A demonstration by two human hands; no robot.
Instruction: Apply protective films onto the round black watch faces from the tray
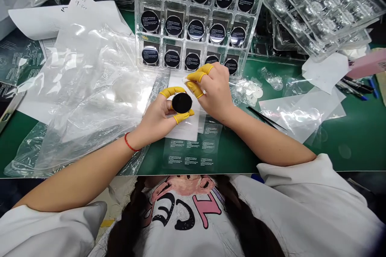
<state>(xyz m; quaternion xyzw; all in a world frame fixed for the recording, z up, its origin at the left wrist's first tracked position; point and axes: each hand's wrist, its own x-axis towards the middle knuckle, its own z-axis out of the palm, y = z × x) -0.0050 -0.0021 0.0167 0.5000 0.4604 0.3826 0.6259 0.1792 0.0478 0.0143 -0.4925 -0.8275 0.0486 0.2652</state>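
Observation:
Between the fingers of my left hand is a round black watch face, its dark side turned up. Yellow finger cots cover several fingertips on both hands. My right hand is just right of the watch face, apart from it, pinching a small white piece, perhaps a wipe. Below the hands lies a clear sheet of printed film labels, partly under white paper. Behind them a clear plastic tray holds several round watch faces with printed film on them.
Crumpled clear plastic bags spread over the left side. Stacked clear trays stand at the back right. Black tweezers, round white stickers, a plastic sheet and pens lie on the green table.

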